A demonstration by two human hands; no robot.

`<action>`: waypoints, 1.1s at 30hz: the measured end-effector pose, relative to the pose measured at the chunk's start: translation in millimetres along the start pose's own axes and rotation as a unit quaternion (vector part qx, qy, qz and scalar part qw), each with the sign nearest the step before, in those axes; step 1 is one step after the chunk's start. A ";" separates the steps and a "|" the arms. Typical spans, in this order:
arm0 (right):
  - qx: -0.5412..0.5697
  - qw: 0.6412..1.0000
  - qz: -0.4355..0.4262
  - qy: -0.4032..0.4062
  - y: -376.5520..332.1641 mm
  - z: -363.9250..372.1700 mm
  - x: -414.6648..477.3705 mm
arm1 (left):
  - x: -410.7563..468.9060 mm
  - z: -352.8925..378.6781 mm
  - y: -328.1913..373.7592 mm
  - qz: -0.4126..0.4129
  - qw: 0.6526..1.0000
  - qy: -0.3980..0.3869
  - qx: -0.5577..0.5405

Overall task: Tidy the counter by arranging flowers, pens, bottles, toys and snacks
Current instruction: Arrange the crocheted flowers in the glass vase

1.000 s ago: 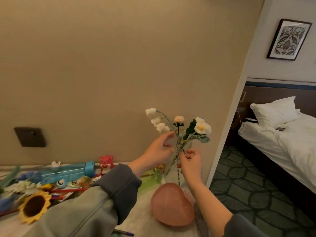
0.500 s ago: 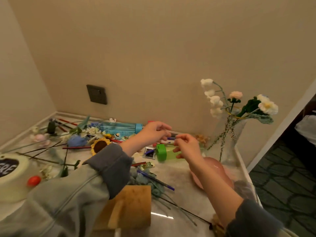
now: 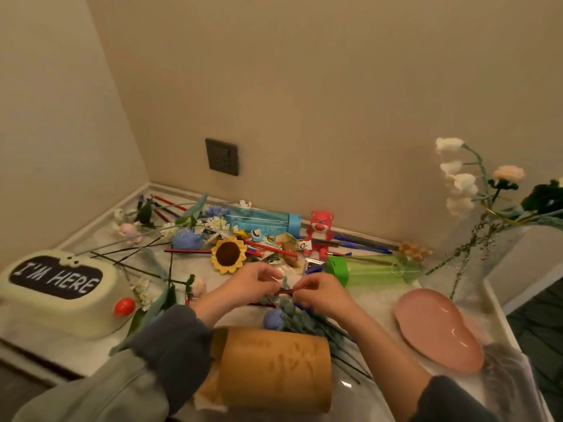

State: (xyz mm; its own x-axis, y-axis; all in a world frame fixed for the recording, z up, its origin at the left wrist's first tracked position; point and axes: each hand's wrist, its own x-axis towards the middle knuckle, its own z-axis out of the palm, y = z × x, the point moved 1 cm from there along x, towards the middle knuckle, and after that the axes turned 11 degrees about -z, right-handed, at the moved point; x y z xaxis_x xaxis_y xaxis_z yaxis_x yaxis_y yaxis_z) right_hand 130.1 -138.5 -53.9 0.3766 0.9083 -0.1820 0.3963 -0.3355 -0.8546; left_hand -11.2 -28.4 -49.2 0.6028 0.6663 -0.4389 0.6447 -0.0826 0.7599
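Down from the vase (image 3: 481,260), left hand (image 3: 253,284) and right hand (image 3: 320,295) now pinch a red pen (image 3: 285,290) by its ends over the counter (image 3: 373,301); lifting it could snag the blue flower (image 3: 272,319) tangled just beneath.

Beige corner and counter, as my feed gives it.
Two plain beige walls (image 3: 304,86) meet in a corner up and left of the fingers (image 3: 265,277). Above them, a little left, I see a dark grey socket plate (image 3: 221,156) on the far wall. Beneath them lies the pale, marble-like counter (image 3: 374,303), a raised lip running along both walls. Far to their right the wall's pale end face (image 3: 536,260) drops to dark patterned carpet (image 3: 539,330) (greenish, I think). The light is warm and dim.
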 end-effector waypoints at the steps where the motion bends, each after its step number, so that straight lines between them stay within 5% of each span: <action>1: -0.014 1.000 -0.001 -0.025 -1.3 4.6 1.4 | 1.9 -0.2 -7.8 -0.003 1.000 0.000 0.020; 6: -0.071 0.991 0.014 -0.116 -1.0 24.4 11.1 | -0.3 7.5 -27.2 -0.078 0.982 -0.101 0.136; 10: -0.047 0.992 0.052 -0.107 -3.4 28.1 15.7 | 1.3 16.1 -28.9 -0.092 0.980 -0.090 0.154; 15: -0.018 0.997 0.036 -0.068 -12.0 23.2 18.8 | 3.0 8.0 -16.0 -0.113 0.987 -0.060 -0.096; 20: 0.037 0.999 -0.024 -0.029 -37.8 20.8 27.2 | 6.9 -18.6 -4.4 -0.074 0.979 0.035 -0.185; 24: 0.112 0.992 -0.028 -0.053 -65.3 21.8 30.2 | 9.4 -46.6 1.0 -0.066 0.947 0.091 -0.299; 33: 0.047 0.996 -0.071 -0.030 -110.3 52.3 58.7 | 11.1 -120.8 -15.3 -0.031 0.878 0.172 -0.446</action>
State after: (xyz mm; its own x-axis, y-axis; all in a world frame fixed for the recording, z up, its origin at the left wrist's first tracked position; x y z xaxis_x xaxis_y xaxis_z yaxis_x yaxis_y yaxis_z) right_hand 64.7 -35.2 4.2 0.2709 0.9591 -0.0817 0.3610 -0.1799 -0.9151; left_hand -71.2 69.8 -7.7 0.3033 0.8460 -0.4385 -0.0452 0.4725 0.8802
